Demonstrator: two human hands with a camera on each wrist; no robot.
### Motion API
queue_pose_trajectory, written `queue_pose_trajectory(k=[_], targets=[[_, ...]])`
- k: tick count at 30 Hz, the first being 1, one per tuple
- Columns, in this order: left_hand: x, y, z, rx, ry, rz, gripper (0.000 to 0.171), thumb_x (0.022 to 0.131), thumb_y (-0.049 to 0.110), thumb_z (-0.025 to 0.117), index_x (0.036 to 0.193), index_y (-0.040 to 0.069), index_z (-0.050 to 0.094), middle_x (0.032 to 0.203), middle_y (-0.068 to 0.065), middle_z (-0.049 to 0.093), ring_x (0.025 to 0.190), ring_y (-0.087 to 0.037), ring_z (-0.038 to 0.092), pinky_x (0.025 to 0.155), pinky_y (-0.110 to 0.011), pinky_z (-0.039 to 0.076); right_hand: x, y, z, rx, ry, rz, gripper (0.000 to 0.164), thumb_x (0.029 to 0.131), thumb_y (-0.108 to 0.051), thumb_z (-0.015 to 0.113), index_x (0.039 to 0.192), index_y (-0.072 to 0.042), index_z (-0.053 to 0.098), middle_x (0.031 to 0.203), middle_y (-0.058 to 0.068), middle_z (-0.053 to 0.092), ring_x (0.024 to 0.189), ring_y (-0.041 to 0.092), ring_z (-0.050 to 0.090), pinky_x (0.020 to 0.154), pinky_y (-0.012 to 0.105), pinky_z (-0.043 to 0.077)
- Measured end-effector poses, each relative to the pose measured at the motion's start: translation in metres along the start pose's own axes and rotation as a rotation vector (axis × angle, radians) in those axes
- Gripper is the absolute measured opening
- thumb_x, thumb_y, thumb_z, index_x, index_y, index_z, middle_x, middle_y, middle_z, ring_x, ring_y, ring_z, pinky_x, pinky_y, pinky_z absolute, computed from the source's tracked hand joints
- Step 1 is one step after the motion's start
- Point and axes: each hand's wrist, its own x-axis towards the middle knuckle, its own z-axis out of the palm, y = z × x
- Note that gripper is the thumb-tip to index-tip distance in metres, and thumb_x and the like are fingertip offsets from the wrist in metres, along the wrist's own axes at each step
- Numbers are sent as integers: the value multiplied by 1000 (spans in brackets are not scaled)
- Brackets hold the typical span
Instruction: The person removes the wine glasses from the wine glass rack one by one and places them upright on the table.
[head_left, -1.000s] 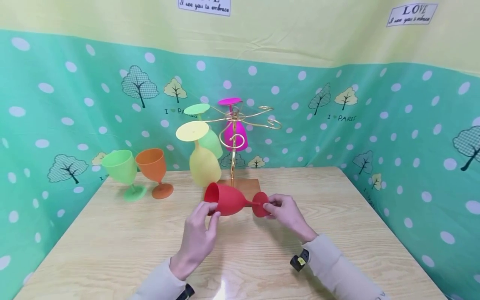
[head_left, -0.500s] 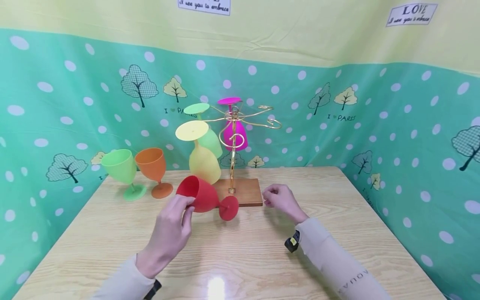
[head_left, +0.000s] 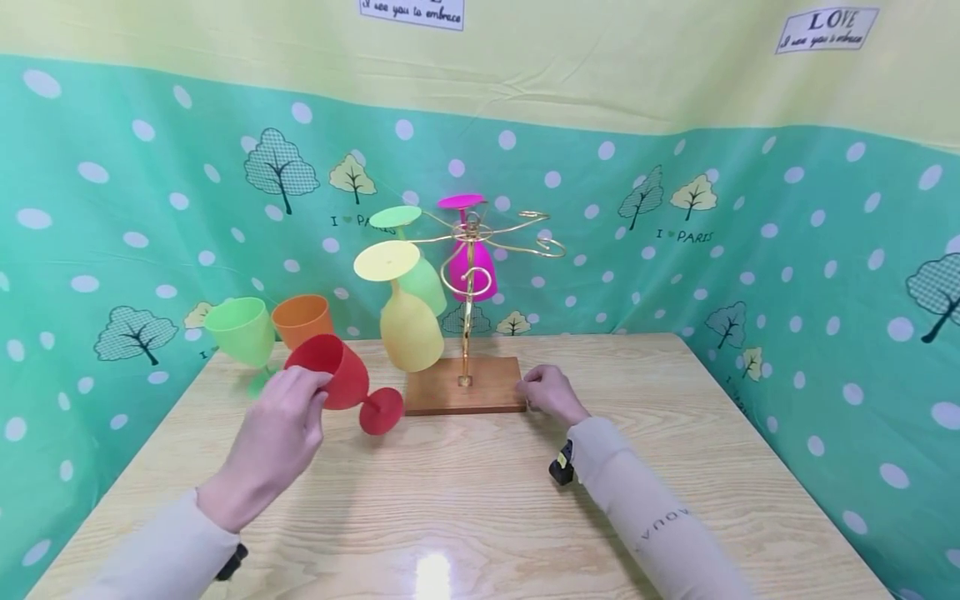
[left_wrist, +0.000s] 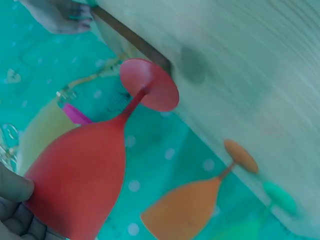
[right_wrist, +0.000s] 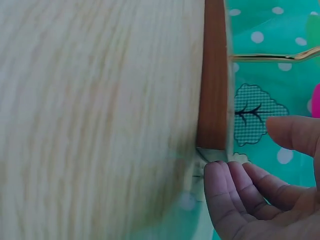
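Observation:
My left hand (head_left: 272, 433) pinches the red goblet (head_left: 347, 382) by its rim, thumb on the bowl's outside. The goblet is tilted off the table, its foot pointing right and down. In the left wrist view, the thumb (left_wrist: 17, 185) lies against the red bowl (left_wrist: 82, 175). My right hand (head_left: 553, 393) is at the right end of the wooden base (head_left: 431, 396) of a gold goblet rack (head_left: 467, 325). The right wrist view has its fingers (right_wrist: 217, 185) loosely bent beside the base's end, with the thumb apart; whether they touch is unclear.
Yellow (head_left: 408, 329), pale green (head_left: 426, 287) and magenta (head_left: 472, 271) goblets hang upside down on the rack. A green goblet (head_left: 240, 329) and an orange goblet (head_left: 302, 317) stand upright at the back left, the orange one partly hidden. A patterned curtain (head_left: 585, 283) surrounds the table.
My right hand has let go of the red goblet's foot and moved to the rack base's right end. The left hand has carried the goblet leftward, in front of the orange one.

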Motion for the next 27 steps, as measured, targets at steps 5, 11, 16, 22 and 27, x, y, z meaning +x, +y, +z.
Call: queue_pose_trajectory(k=[5,11,16,22,27], targets=[[4,-19,-8,56,-30,-20,31,69,-16,71,97,-7,62,88,-17,60,78,-31,58,68,-45,54,5,5,4,1,10,1,21,86,-20,66,97,-3,61,93,9,61,77,20,58,63,31,48],[5,-39,-14,148,-63,-3,34,64,-16,74,95,-9,62,85,-20,60,74,-34,56,66,-49,53,9,6,8,8,34,11,27,85,-17,68,105,0,62,101,11,61,85,22,57,70,33,48],[5,-57,-14,216,-86,9,39,57,-16,76,94,-10,62,84,-23,60,75,-39,55,68,-52,51,10,7,12,6,52,16,31,83,-17,69,107,1,62,103,12,60,89,23,56,74,35,48],[5,-74,-13,262,-116,5,51,46,-14,82,92,-10,61,81,-23,59,73,-40,54,68,-53,49,10,6,13,2,28,32,33,83,-16,70,110,1,62,103,12,61,86,22,57,72,33,48],[7,-80,-12,299,-195,-17,55,43,-9,86,92,-10,59,78,-21,56,71,-38,52,64,-51,49,11,8,15,4,10,36,44,83,-16,70,120,3,57,112,15,59,89,23,59,76,35,50]])
